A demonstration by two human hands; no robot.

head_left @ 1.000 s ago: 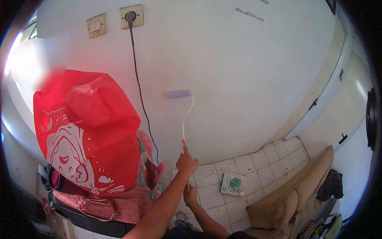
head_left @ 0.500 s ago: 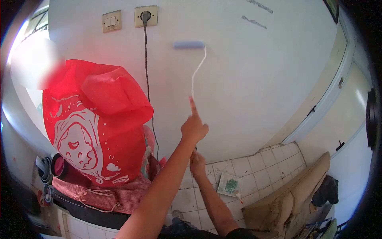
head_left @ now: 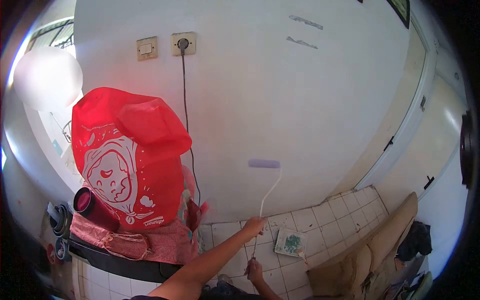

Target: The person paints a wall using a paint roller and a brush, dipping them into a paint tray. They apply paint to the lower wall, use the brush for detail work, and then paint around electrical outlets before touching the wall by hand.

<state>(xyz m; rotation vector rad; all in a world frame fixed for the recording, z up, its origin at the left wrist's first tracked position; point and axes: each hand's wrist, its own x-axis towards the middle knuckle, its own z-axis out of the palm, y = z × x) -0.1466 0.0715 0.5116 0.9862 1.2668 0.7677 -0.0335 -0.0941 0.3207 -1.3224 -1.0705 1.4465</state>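
Observation:
A paint roller with a pale lavender sleeve is held up against the white wall, low down. From its right end a thin white bent rod runs down to my hands. My left hand is wrapped round the upper part of the rod. Below it, my right hand grips the lower end, its fingers closed. Right of my hands, a white tray with green stains lies on the tiled floor, and a brush-like tool rests at its corner.
At left a big red bag and a dark red tumbler stand on a cloth-covered surface. A black cord hangs from the wall socket. Flattened cardboard leans at right, near a door.
The roller has moved down the wall and somewhat right. Both hands have lowered with it; my left forefinger, stretched along the rod before, no longer points up. The view has shifted slightly.

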